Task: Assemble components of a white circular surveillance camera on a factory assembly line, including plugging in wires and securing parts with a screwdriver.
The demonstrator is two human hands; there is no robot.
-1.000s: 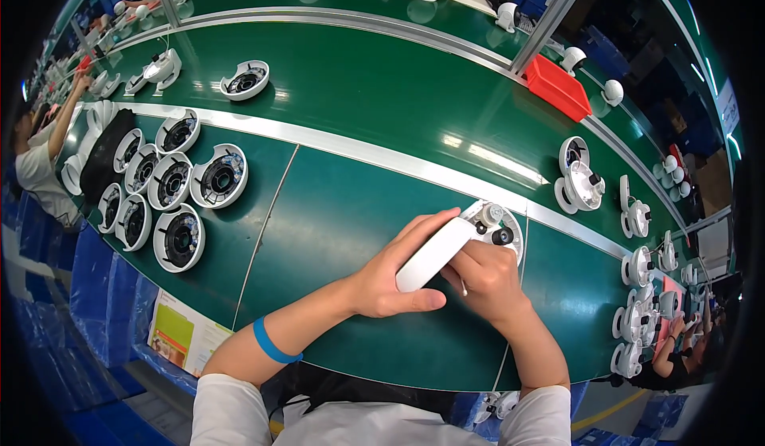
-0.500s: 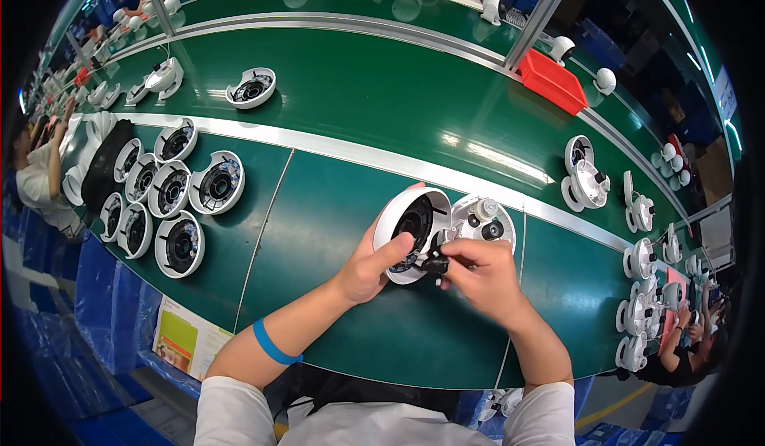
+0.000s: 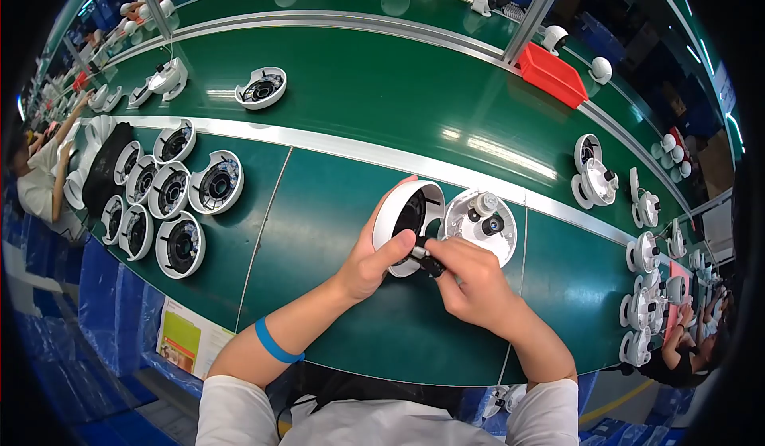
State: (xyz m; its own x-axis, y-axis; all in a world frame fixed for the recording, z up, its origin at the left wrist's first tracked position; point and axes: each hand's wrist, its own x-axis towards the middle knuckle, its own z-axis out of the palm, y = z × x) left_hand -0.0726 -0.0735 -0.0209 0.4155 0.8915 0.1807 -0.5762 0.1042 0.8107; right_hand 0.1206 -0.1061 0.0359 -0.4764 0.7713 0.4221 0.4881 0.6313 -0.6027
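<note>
My left hand (image 3: 368,264) grips a round white plastic housing shell (image 3: 386,221) with a dark inside, tilted upright above the green bench, thumb over its lower rim. My right hand (image 3: 476,280) pinches a small black part (image 3: 431,266) against the shell's lower right edge, near my left thumb. The fingers partly hide that part, and its exact kind cannot be made out. Just beyond my right hand lies a second white housing half (image 3: 502,243), open side up, with a black lens and a pale round piece inside it.
Several white shells with black insides (image 3: 169,188) stand grouped at the bench's left. Beyond a metal rail, a green conveyor belt (image 3: 358,87) carries another shell (image 3: 261,88) and opened white units (image 3: 598,181). A red tray (image 3: 551,75) sits at the far right. Other people work at both sides.
My right hand has shifted left and slightly down with the black part, closer to my left thumb, uncovering more of the second housing half. Pieces on the near belt have moved right.
</note>
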